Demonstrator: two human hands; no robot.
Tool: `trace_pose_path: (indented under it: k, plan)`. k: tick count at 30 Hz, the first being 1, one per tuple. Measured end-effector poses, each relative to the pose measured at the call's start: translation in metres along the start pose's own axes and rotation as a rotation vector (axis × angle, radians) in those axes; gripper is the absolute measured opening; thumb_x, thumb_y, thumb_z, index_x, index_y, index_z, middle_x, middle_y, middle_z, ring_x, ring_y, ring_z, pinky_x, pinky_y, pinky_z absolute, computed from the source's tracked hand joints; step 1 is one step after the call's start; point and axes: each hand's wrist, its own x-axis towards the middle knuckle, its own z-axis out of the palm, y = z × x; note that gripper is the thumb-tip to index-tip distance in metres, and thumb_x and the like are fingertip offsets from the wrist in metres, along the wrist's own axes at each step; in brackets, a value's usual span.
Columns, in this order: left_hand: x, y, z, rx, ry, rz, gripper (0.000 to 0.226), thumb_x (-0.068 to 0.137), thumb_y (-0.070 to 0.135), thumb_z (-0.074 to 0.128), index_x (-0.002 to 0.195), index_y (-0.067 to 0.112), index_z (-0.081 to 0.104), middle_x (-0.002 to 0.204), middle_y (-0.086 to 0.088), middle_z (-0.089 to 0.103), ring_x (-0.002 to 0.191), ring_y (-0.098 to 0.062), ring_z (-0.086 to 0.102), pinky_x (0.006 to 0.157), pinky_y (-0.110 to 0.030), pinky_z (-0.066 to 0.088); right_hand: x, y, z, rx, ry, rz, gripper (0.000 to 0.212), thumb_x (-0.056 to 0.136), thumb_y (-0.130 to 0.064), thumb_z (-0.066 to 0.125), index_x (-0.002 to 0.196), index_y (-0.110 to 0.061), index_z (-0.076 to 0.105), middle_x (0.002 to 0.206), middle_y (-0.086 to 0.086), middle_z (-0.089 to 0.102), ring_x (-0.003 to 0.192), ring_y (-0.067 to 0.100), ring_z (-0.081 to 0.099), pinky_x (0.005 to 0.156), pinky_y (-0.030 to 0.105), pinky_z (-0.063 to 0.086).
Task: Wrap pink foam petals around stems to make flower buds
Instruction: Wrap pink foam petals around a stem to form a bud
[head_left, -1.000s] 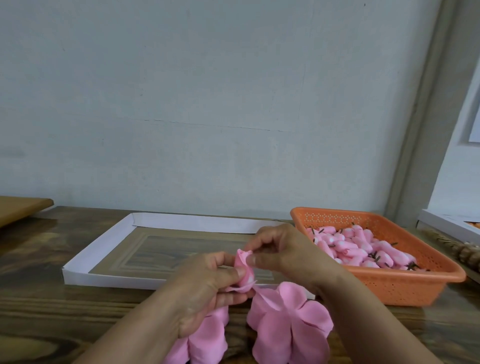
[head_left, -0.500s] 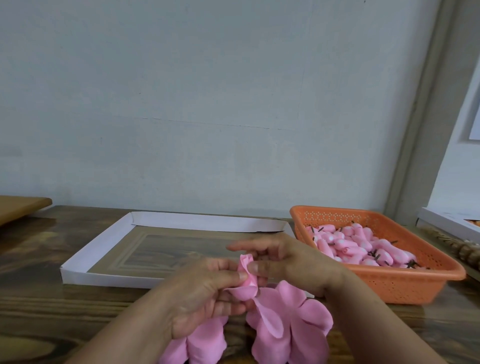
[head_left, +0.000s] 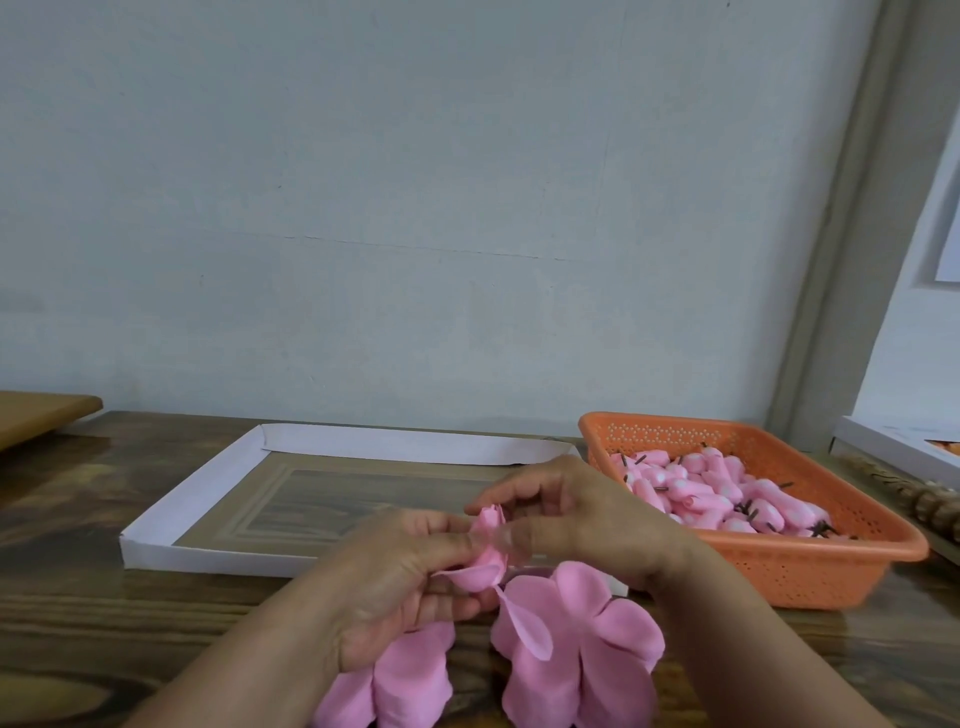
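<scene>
Petals of pink foam are being rolled into a bud (head_left: 488, 543) just above the tabletop (head_left: 104, 613), between the white cardboard tray (head_left: 156, 540) and the loose petal pieces (head_left: 576, 649) lying near the front edge. The left hand (head_left: 400, 587) grips the lower part of the bud with thumb and curled fingers; the right hand (head_left: 576, 525) pinches the upper petal from the other side. The stem inside is hidden, so I cannot tell how it sits. To do this step well, I think the left hand should keep the base tight while the right hand draws the free petal around, each layer overlapping the one before. Foam springs back, so a loose hold may open the roll. Finished buds fill the orange basket (head_left: 831, 577) at the right.
</scene>
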Motion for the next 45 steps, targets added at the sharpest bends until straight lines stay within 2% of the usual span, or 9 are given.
trace_pose_path:
  k: [2, 5, 10, 13, 17, 22, 30, 37, 45]
  plan:
    - [0.001, 0.0, 0.001, 0.013, 0.03, 0.006, 0.019, 0.072, 0.017, 0.074, 0.087, 0.005, 0.071, 0.089, -0.015, 0.073, 0.077, -0.022, 0.068, 0.07, -0.026, 0.059, 0.002, -0.001, 0.003, -0.043, 0.045, 0.006, 0.013, 0.078, -0.009, 0.073, 0.09, -0.013, 0.073, 0.087, 0.014, 0.068, 0.081, 0.019, 0.063, 0.079, 0.034, 0.053]
    - [0.003, -0.001, 0.002, 0.038, 0.077, 0.028, 0.009, 0.084, 0.011, 0.067, 0.089, 0.004, 0.071, 0.085, -0.012, 0.074, 0.068, -0.019, 0.068, 0.063, -0.024, 0.058, 0.006, -0.002, 0.007, -0.149, 0.133, 0.005, 0.01, 0.08, -0.001, 0.069, 0.087, -0.008, 0.073, 0.076, 0.007, 0.068, 0.069, 0.014, 0.062, 0.067, 0.027, 0.052]
    - [0.007, -0.004, 0.001, 0.02, 0.107, 0.07, 0.015, 0.09, 0.012, 0.061, 0.1, 0.002, 0.064, 0.094, -0.016, 0.074, 0.077, -0.025, 0.071, 0.065, -0.027, 0.059, 0.006, -0.005, 0.008, -0.211, 0.183, 0.007, 0.016, 0.082, 0.004, 0.064, 0.08, -0.009, 0.073, 0.059, -0.009, 0.065, 0.058, 0.007, 0.06, 0.057, 0.018, 0.05]
    - [0.007, -0.002, 0.0, -0.099, 0.058, 0.08, 0.019, 0.096, 0.011, 0.049, 0.105, 0.0, 0.061, 0.096, -0.021, 0.073, 0.083, -0.033, 0.071, 0.073, -0.033, 0.06, 0.006, -0.005, 0.006, -0.238, 0.228, 0.031, 0.02, 0.081, 0.006, 0.063, 0.077, -0.011, 0.073, 0.054, -0.011, 0.064, 0.052, 0.005, 0.059, 0.054, 0.017, 0.048]
    - [0.005, 0.001, -0.002, -0.237, -0.086, 0.086, 0.04, 0.086, -0.01, 0.028, 0.115, -0.005, 0.056, 0.099, -0.029, 0.069, 0.087, -0.039, 0.071, 0.065, -0.031, 0.06, 0.005, -0.007, 0.001, -0.203, 0.292, 0.035, 0.019, 0.081, 0.01, 0.061, 0.077, -0.006, 0.071, 0.054, -0.006, 0.063, 0.048, 0.004, 0.058, 0.05, 0.015, 0.047]
    - [0.006, -0.007, 0.001, -0.088, -0.062, 0.193, 0.044, 0.074, -0.019, 0.062, 0.114, 0.0, 0.06, 0.102, -0.021, 0.072, 0.093, -0.031, 0.071, 0.077, -0.029, 0.059, 0.005, -0.008, 0.001, -0.216, 0.309, 0.041, 0.019, 0.081, 0.009, 0.061, 0.077, -0.006, 0.071, 0.052, -0.007, 0.063, 0.046, 0.003, 0.058, 0.05, 0.015, 0.047]
    - [0.008, -0.01, 0.006, -0.089, 0.08, 0.221, 0.028, 0.081, -0.012, 0.061, 0.103, 0.004, 0.065, 0.088, -0.018, 0.074, 0.072, -0.023, 0.072, 0.057, -0.021, 0.055, 0.006, -0.01, 0.004, -0.245, 0.292, 0.016, 0.026, 0.08, 0.007, 0.063, 0.072, -0.017, 0.071, 0.071, 0.009, 0.068, 0.054, 0.01, 0.06, 0.052, 0.017, 0.048]
    - [0.004, -0.01, 0.005, 0.037, 0.04, 0.244, 0.047, 0.078, -0.025, 0.052, 0.111, 0.006, 0.065, 0.091, -0.018, 0.074, 0.076, -0.024, 0.07, 0.065, -0.022, 0.056, 0.004, -0.011, 0.003, -0.175, 0.306, 0.021, 0.018, 0.081, 0.011, 0.058, 0.078, -0.001, 0.07, 0.057, 0.008, 0.063, 0.043, 0.006, 0.057, 0.047, 0.017, 0.047]
    - [0.003, -0.011, 0.007, 0.089, 0.051, 0.271, 0.034, 0.082, -0.005, 0.064, 0.112, 0.01, 0.065, 0.092, -0.009, 0.075, 0.063, -0.012, 0.065, 0.057, -0.019, 0.051, 0.003, -0.014, 0.005, -0.193, 0.274, 0.002, 0.015, 0.078, 0.012, 0.058, 0.081, 0.004, 0.071, 0.061, 0.011, 0.062, 0.046, 0.005, 0.055, 0.048, 0.017, 0.046]
